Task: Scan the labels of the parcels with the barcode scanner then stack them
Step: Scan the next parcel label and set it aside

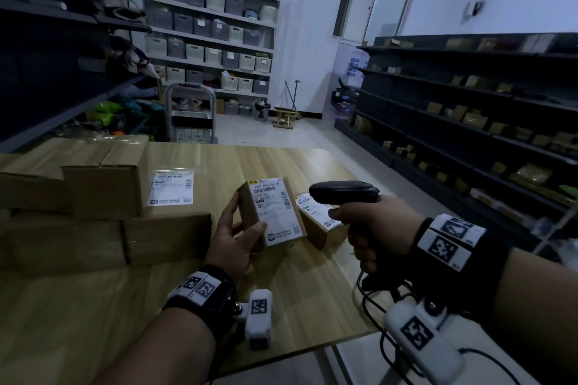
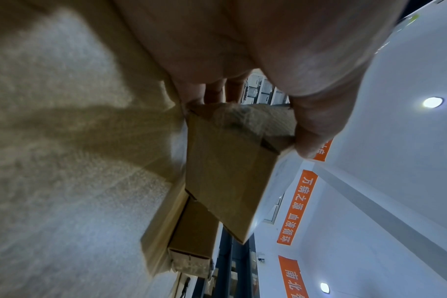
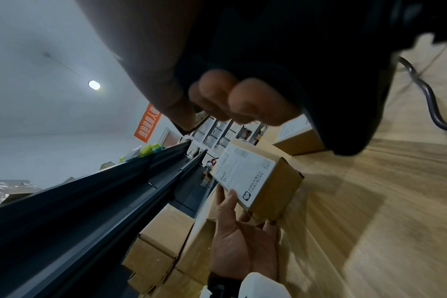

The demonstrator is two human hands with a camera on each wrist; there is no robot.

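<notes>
Cardboard parcel (image 1: 271, 212) tilts label-up in the left hand (image 1: 233, 239), gripped by its edges for reading; right hand (image 1: 372, 228) clasps the scanner (image 1: 344, 192) just beside it, aiming.

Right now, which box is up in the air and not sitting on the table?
The small labelled parcel that the left hand holds tilted up, label facing the barcode scanner. The other labelled parcel and the stacked boxes rest on the table.
</notes>
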